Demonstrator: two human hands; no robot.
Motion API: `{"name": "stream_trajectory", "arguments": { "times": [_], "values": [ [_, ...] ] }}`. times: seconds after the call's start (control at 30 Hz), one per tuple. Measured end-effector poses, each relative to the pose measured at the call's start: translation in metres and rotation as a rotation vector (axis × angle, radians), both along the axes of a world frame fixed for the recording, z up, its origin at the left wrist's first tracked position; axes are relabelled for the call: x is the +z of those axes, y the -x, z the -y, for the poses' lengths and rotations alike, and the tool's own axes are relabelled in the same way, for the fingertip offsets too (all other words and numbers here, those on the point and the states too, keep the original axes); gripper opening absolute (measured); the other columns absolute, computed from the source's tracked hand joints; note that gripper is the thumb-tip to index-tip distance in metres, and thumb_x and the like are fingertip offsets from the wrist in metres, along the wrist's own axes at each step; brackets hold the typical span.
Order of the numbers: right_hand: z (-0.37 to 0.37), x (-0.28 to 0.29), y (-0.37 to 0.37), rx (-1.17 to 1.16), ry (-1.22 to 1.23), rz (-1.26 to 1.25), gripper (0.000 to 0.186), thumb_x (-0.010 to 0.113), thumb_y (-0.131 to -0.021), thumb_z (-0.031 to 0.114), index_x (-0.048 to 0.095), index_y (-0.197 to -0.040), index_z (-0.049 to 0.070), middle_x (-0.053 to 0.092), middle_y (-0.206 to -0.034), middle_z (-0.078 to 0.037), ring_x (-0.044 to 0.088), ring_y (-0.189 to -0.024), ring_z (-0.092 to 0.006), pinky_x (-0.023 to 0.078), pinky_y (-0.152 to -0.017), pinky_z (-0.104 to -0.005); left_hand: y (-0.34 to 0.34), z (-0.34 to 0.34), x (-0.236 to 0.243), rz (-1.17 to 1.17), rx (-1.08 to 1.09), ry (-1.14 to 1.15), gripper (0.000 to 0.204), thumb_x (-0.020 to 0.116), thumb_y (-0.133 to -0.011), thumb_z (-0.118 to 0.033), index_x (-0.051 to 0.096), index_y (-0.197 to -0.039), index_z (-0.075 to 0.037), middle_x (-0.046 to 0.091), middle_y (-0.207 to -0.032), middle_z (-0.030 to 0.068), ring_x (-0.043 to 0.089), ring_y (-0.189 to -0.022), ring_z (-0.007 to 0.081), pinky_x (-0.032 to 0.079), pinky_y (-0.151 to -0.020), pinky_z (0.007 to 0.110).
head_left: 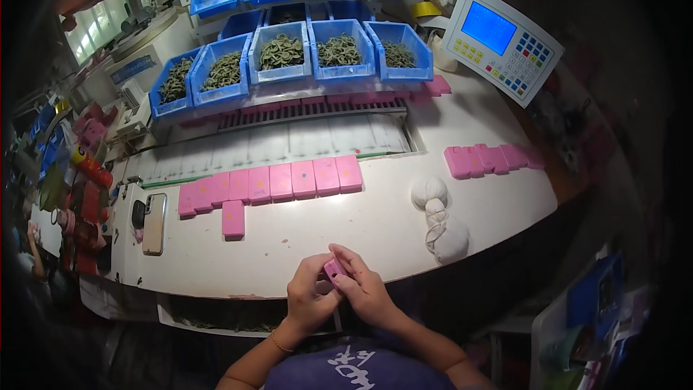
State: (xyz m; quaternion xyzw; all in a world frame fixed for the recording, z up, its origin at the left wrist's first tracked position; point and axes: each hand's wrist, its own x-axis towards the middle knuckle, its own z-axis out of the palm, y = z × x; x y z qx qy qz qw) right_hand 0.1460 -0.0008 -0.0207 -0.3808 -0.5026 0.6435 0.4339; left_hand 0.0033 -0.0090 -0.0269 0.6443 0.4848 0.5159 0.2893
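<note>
Block [333, 267], pink, is gripped by left hand [310, 295] and right hand [366, 296] near the table [325, 235] edge, likely to keep it steady.

Single head view, wide fisheye, upright. Looks down and forward from above the near edge of the counter [346, 227]; left hand [309, 295] and right hand [367, 297] close, counter's far edge farther off.

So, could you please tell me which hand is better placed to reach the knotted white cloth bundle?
Probably the right hand, being nearer the white bundle; the left hand is farther off, and both hold the pink block.
</note>
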Motion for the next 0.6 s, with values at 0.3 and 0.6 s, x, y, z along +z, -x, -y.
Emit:
{"name": "stream_trajectory", "arguments": {
  "times": [0.3,0.6],
  "values": [
    [-0.011,-0.003,0.001,-0.198,-0.089,0.05,0.044,0.032,-0.105,0.024,0.047,-0.134,-0.005,0.062,-0.124,-0.019,0.06,-0.112,-0.0197,0.046,-0.1,-0.0326,-0.006,0.003,-0.013,-0.059,0.084,-0.159,0.053,0.085,-0.074,-0.012,0.058,-0.118,-0.001,0.063,-0.106,0.0157,0.068,-0.087,0.0259,0.057,-0.076,0.033],
    [-0.012,-0.005,-0.004,-0.093,0.076,-0.031,0.036,0.044,-0.102,0.011,0.054,-0.135,0.0,0.063,-0.122,-0.009,0.06,-0.109,-0.0126,0.049,-0.097,-0.0289,0.008,-0.01,-0.011,0.009,-0.02,0.085,0.056,0.083,-0.072,-0.006,0.058,-0.122,-0.005,0.063,-0.113,0.0136,0.06,-0.108,0.0298,0.05,-0.093,0.038]
  ]
}}
